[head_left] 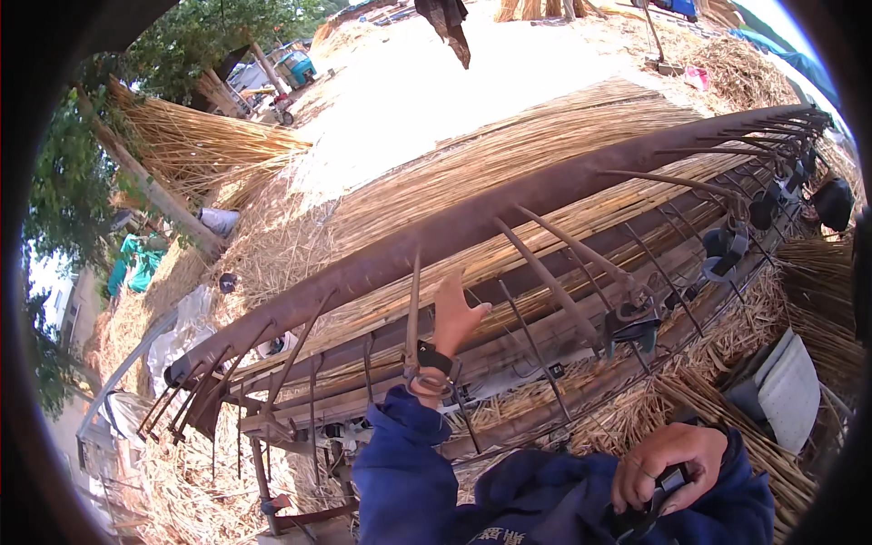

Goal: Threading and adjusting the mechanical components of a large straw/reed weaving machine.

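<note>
A patch of pale lettering runs across the dark blue clothing (pixel 509 509) at the lower edge; it is small and partly cut off. The left wrist carries a black wristband (pixel 434 357) with a tiny light mark, too small to make out.

The left hand (pixel 454 315) reaches past the brown rods over the reeds (pixel 536 150), which lie lengthwise in long, straw-coloured rows along the frame and on the ground beyond it. Its fingers are released, the thumb standing out to the right; whether the fingertips touch the reeds I cannot tell. The right hand (pixel 672 468) is low, near the body, its fingers grasping a black object (pixel 666 490), much of which they hide.

A thick brown pipe (pixel 545 198) crosses the view, rising to the right, with bent rods (pixel 536 263) sticking out toward the person. Several small black fittings sit along the frame's near side, with no wording clear enough to read. Loose straw (pixel 227 486) covers the ground below, and a pale grey slab (pixel 788 395) leans at the right. Farther off at the left are a large reed bundle (pixel 200 136), a tree trunk (pixel 150 182) and a teal vehicle (pixel 296 69).
</note>
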`<state>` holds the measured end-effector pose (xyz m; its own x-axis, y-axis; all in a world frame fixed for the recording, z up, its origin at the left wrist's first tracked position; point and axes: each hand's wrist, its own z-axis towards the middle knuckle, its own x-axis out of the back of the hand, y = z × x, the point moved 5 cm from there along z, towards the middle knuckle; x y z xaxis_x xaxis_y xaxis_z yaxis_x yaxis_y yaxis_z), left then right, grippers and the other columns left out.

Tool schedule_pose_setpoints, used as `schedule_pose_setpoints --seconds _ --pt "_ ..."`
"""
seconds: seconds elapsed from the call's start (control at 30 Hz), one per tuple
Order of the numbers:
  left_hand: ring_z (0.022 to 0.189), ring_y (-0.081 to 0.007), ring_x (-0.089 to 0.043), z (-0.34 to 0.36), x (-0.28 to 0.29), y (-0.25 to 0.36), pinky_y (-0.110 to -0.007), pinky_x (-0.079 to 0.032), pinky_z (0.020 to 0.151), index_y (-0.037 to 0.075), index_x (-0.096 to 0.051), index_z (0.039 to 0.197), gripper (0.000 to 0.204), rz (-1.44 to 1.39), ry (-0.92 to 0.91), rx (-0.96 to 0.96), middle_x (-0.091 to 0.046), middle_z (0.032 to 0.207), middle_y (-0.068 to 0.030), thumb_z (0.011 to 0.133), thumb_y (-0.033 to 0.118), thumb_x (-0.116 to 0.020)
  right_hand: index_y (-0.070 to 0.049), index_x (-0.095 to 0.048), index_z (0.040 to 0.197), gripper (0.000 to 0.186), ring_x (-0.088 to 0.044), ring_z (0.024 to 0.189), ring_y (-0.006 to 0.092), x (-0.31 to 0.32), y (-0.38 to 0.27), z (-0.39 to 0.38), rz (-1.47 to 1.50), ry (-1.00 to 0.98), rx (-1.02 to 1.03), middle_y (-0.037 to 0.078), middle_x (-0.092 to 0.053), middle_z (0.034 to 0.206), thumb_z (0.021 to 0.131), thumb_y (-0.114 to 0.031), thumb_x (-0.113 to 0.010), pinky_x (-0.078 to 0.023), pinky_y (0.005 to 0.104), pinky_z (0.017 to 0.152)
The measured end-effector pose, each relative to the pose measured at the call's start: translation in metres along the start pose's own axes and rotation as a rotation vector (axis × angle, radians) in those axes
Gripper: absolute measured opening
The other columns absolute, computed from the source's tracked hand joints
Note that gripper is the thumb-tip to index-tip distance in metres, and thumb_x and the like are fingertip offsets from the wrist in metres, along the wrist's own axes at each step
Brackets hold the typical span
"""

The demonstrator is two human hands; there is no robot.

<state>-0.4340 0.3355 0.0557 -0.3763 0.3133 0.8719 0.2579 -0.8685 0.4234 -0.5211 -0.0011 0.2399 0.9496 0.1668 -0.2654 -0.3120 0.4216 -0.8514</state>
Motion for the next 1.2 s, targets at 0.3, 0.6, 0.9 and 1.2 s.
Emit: schedule_pose_setpoints --seconds 0.3,0.6,0.9,1.2 --pt "0.112 -0.0241 -0.047 -0.142 0.064 0.083 -0.034 -0.047 0.083 0.01 -0.032 0.129 0.053 -1.737 -0.199 0.673 -0.047 0.121 -0.0104 0.085 0.023 -0.06 -0.002 -0.05 0.093 0.022 -0.052 0.087 0.0264 -0.014 0.046 0.057 -1.144 -0.334 -0.012 0.01 -0.051 0.092 0.077 -0.014 -0.058 -0.049 0.0334 0.067" --pt "0.085 -0.0127 -0.058 -0.16 0.062 0.072 -0.026 -0.048 0.072 0.004 -0.042 0.122 0.045 -0.795 -0.115 -0.026 -0.052 0.11 -0.0086 0.081 0.002 -0.061 0.001 -0.05 0.11 0.042 -0.056 0.073 0.015 0.013 0.009 0.114 -0.582 0.086 -0.044 0.009 -0.057 0.079 0.074 -0.014 -0.064 -0.045 0.0263 0.062" --pt "0.085 -0.0222 -0.064 -0.154 0.031 0.036 -0.032 -0.048 0.077 0.001 -0.027 0.133 0.072 -0.642 0.093 0.101 -0.041 0.128 -0.0206 0.071 0.003 -0.064 -0.008 -0.056 0.117 0.044 -0.057 0.063 0.0228 0.02 0.018 0.11 -0.909 -0.305 -0.112 0.008 -0.057 0.075 0.074 -0.01 -0.064 -0.047 0.0288 0.058" --pt "0.085 -0.021 -0.063 -0.158 -0.054 0.005 -0.031 -0.049 0.075 0.001 -0.049 0.117 0.049 -0.606 -0.382 -0.005 -0.064 0.095 -0.0148 0.076 0.021 -0.066 0.004 -0.039 0.126 0.06 -0.053 0.071 0.0129 0.014 0.02 0.115 -0.215 0.131 -0.068 0.006 -0.056 0.078 0.08 -0.028 -0.063 -0.042 0.0254 0.066"
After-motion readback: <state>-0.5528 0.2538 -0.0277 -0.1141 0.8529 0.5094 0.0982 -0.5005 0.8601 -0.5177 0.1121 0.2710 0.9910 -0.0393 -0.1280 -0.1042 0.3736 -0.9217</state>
